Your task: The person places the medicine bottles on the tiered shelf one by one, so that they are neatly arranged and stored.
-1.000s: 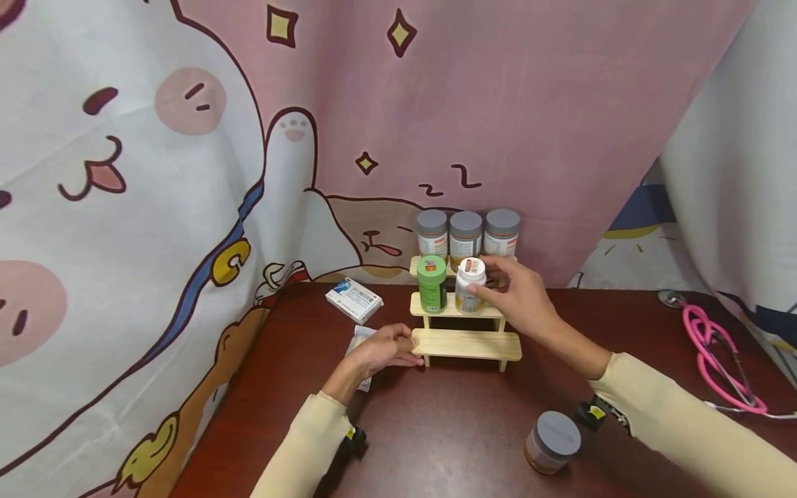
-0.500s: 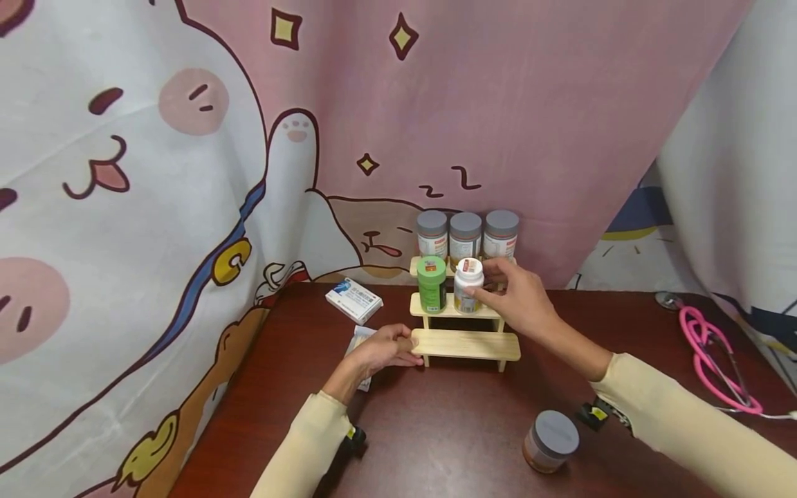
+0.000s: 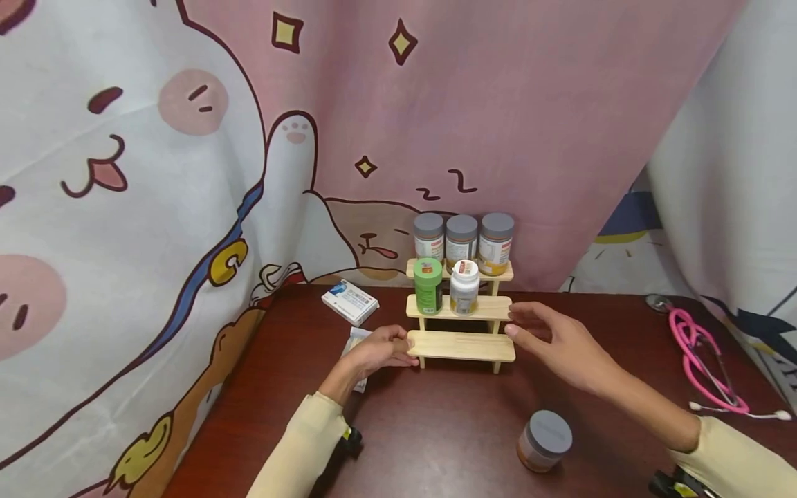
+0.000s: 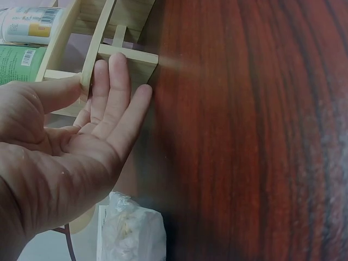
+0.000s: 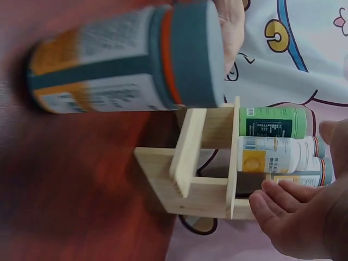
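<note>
A small three-step wooden display rack (image 3: 463,346) stands on the table. At its lowest step my left hand (image 3: 378,351) grips the left end, thumb on the board and fingers under it in the left wrist view. My right hand (image 3: 569,346) holds nothing; it hovers just off the rack's right side, thumb and fingers apart. On the middle step a green bottle (image 3: 428,287) and a white bottle (image 3: 463,289) stand upright side by side. Three grey-lidded jars (image 3: 462,238) line the top step.
Another grey-lidded jar (image 3: 544,441) stands on the table (image 3: 436,443) in front. A medicine box (image 3: 350,301) lies at the back left, and a clear packet (image 3: 358,339) lies partly behind my left hand. A pink stethoscope (image 3: 697,360) lies at the right; a printed curtain (image 3: 529,104) hangs behind.
My right hand has let go of the white bottle and moved right and down, away from it. The bottle stays on the middle step. My left hand keeps its grip on the rack.
</note>
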The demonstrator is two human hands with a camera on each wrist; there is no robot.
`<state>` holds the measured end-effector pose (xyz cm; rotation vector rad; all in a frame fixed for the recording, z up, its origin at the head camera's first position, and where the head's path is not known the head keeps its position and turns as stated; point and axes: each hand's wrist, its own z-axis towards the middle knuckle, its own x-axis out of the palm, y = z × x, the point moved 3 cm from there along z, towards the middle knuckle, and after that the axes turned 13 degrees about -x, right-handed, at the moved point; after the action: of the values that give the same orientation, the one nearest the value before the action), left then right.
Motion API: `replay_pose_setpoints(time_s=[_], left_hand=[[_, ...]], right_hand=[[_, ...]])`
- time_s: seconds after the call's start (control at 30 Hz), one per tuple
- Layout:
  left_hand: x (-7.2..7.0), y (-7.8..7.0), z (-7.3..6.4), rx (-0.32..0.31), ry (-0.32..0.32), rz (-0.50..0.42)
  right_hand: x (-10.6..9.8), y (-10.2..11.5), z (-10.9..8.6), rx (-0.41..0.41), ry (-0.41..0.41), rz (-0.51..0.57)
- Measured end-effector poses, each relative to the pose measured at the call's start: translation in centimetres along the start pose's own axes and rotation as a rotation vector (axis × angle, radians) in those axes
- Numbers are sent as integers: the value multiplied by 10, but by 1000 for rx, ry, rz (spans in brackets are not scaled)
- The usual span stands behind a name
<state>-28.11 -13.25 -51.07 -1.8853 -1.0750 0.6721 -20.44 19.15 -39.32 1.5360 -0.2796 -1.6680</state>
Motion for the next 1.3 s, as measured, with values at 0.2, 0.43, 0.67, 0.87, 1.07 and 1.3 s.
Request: replay_pose_setpoints(time_s=[0.2,0.43,0.67,0.87,1.07,1.3], left_hand=[[-1,3,0,-7,11,-3],[-2,1,-1,-9,19,-22],[-2,-4,-2,-14,32,-21],[-3,-4,-3,-21,33,-23],[-1,-2,-3,-28,38,-29],[0,1,-4,-25,37,-46]], right_hand=[[0,-6,-37,-41,-2,-13],[8,-27,-82,-79,76,89],[23,-46,-109,-75,168,166],[29,-49,-114,-95,164,131],[32,-51,-116,-16,238,185],[38,-51,-120,-195,162,155]])
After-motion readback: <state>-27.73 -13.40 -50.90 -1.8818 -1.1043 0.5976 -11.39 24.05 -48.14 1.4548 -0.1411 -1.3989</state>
